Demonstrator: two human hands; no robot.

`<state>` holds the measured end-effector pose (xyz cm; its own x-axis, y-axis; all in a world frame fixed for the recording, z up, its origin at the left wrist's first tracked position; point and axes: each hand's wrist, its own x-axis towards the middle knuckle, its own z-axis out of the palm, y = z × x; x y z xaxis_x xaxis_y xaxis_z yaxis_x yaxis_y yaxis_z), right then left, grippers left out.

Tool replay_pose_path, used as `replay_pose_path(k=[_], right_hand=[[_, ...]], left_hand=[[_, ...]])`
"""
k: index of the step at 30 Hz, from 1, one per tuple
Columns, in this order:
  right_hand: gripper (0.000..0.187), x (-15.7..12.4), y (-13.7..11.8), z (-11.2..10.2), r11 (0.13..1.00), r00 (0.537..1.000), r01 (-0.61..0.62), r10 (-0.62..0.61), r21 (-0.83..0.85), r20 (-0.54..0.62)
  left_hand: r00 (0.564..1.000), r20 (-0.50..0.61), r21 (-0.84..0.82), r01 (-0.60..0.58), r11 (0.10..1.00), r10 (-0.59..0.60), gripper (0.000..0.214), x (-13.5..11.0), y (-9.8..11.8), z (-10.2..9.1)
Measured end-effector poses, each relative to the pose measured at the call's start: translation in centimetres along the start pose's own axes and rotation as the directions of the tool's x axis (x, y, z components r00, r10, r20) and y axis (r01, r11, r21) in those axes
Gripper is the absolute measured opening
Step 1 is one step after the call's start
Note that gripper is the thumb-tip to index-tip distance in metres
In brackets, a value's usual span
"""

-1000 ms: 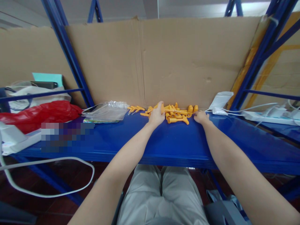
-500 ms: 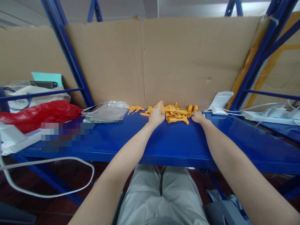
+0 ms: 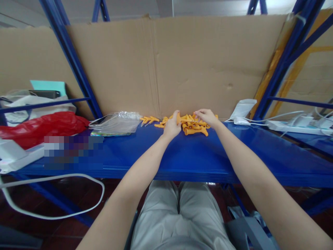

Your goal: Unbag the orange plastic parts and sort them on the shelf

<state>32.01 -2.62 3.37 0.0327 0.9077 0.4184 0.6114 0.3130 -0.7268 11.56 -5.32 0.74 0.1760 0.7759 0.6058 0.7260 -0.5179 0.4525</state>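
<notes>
A pile of small orange plastic pieces (image 3: 194, 129) lies at the back of the blue shelf (image 3: 182, 156), against the cardboard wall. My left hand (image 3: 172, 126) rests at the pile's left side, fingers curled around one orange piece. My right hand (image 3: 206, 117) lies over the top right of the pile, fingers bent down among the pieces. Whether the right hand grips one is hidden. A few more orange pieces (image 3: 148, 119) lie apart to the left.
Clear plastic bags (image 3: 118, 122) lie left of the pile, then a red bag (image 3: 44, 125) and white items. A white pouch (image 3: 241, 108), cables and a power strip (image 3: 293, 127) are on the right. Blue rack posts (image 3: 73, 66) rise on both sides.
My right hand moved left from the shelf beside the pile onto the top of the pile. My left hand has stayed in place on its orange piece.
</notes>
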Motion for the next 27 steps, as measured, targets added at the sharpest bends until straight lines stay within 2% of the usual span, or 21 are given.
replay_pose_path(k=[2,4,8,12,15,20,24,25,27], right_hand=[[0.031,-0.6,-1.3,0.7,0.993,0.978,-0.004,-0.020,0.116,0.208],[0.033,-1.3,-2.1,1.1,0.988,0.942,-0.012,-0.041,0.156,0.332],[0.034,-2.5,-2.6,1.1,0.981,0.904,-0.091,0.009,0.170,0.428],[0.031,-3.0,-3.0,1.0,0.963,0.841,-0.207,0.084,0.175,0.534],[0.029,-3.3,-3.5,1.0,0.947,0.816,-0.252,0.096,0.201,0.571],[0.030,-3.4,-3.8,1.0,0.929,0.787,-0.289,0.095,0.230,0.609],[0.029,-3.1,-3.7,1.2,0.900,0.850,-0.309,0.115,0.309,0.514],[0.029,-3.0,-3.6,1.3,0.889,0.866,-0.320,0.133,0.329,0.482],[0.029,-2.8,-3.6,1.6,0.867,0.886,-0.344,0.172,0.361,0.431]], left_hand=[[1.000,-0.009,-0.003,-0.002,1.000,0.002,0.060,0.0,0.0,0.0],[1.000,-0.009,-0.010,-0.005,1.000,0.005,0.061,0.0,-0.1,-0.1],[1.000,0.006,-0.014,-0.029,0.999,0.029,0.056,0.1,-0.1,-0.1],[0.999,0.013,0.003,-0.040,0.999,0.040,0.040,0.1,0.0,0.1],[1.000,-0.016,-0.010,-0.019,1.000,0.019,0.041,0.0,0.2,0.1],[0.990,-0.140,-0.054,0.010,0.999,-0.017,0.045,0.0,0.4,0.0],[0.974,-0.222,-0.057,-0.059,0.997,0.045,0.024,0.5,0.0,0.1],[0.976,-0.203,-0.058,-0.089,0.994,0.076,0.017,0.6,-0.1,0.2],[0.984,-0.087,-0.070,-0.159,0.985,0.153,0.004,0.5,0.0,0.3]])
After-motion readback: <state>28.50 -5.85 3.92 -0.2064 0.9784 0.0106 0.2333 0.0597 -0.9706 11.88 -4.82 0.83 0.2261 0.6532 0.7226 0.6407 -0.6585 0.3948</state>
